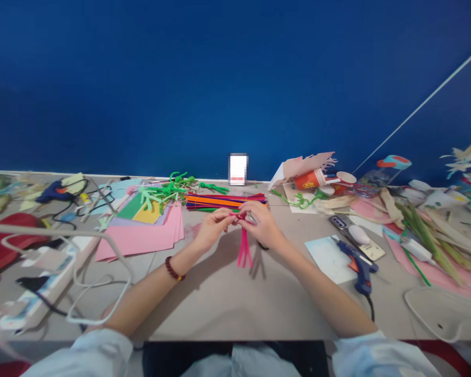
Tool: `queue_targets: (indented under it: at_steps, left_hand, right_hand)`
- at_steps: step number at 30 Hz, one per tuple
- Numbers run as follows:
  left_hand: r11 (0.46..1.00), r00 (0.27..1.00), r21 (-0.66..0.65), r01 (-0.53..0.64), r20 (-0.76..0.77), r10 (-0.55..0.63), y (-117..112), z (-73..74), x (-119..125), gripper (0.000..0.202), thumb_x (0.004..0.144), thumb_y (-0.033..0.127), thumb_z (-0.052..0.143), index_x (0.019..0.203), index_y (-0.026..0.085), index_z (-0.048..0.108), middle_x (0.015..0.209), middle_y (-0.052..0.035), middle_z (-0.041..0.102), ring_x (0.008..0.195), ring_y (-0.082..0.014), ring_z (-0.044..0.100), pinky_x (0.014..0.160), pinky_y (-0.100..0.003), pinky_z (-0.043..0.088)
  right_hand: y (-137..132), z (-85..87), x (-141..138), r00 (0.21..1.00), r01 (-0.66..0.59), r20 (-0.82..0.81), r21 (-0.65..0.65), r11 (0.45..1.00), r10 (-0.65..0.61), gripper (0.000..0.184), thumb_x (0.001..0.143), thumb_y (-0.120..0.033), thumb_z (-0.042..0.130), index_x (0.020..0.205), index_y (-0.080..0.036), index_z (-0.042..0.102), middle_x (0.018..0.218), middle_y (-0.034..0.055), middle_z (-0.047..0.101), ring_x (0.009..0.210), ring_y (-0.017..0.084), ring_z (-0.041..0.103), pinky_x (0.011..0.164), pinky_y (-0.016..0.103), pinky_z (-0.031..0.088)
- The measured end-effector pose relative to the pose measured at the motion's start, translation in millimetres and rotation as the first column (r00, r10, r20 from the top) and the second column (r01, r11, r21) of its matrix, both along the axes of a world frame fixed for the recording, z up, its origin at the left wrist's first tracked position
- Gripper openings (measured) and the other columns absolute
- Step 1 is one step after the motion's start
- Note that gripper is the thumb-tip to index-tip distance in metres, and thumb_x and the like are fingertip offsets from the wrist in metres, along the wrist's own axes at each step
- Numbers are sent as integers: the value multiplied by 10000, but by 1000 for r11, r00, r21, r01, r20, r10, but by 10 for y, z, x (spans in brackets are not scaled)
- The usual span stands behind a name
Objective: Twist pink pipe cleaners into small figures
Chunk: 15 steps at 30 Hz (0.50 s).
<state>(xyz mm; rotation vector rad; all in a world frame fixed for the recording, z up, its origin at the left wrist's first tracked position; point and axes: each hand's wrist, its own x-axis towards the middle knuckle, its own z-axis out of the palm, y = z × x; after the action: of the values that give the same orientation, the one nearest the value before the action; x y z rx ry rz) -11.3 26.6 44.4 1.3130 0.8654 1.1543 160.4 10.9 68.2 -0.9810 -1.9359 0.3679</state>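
Observation:
Pinched between both hands above the middle of the table are several pink pipe cleaners, their lower ends hanging down and slightly spread. My left hand, with a dark beaded bracelet at its wrist, is closed on the upper end. My right hand closes on the same end from the other side. A thin greyish object, partly hidden, shows at the right fingers, and a dark curved piece lies below that palm; I cannot make out what they are. Just beyond the hands lies a bundle of purple, orange and red pipe cleaners.
Pink paper sheets and twisted green pipe cleaners lie on the left, near a white power strip with looping cables. On the right are a blue glue gun, a phone and a tipped orange cup. A blue wall rises behind.

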Motion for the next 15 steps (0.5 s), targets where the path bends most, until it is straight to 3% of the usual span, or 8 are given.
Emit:
queue_targets:
  at_steps: [7, 15]
  left_hand:
    - [993, 996, -113, -30, 86, 39, -4, -6, 29, 229, 592, 316, 783, 727, 160, 683, 646, -11, 672, 502, -90, 533, 493, -230, 444]
    - [998, 998, 2, -64, -20, 64, -16, -19, 28, 244, 645, 369, 746, 770, 166, 697, 732, -55, 718, 614, -153, 642, 514, -248, 495]
  right_hand:
    - [-23, -27, -18, 997, 72, 24, -60, 996, -70, 71, 788, -289, 631, 793, -218, 627, 785, 38, 679, 787, 196, 594, 812, 356, 386]
    - [-14, -30, -2, 997, 83, 2, -88, 993, -83, 70, 773, -204, 600, 760, -226, 665, 733, 22, 683, 709, 176, 571, 774, 345, 380]
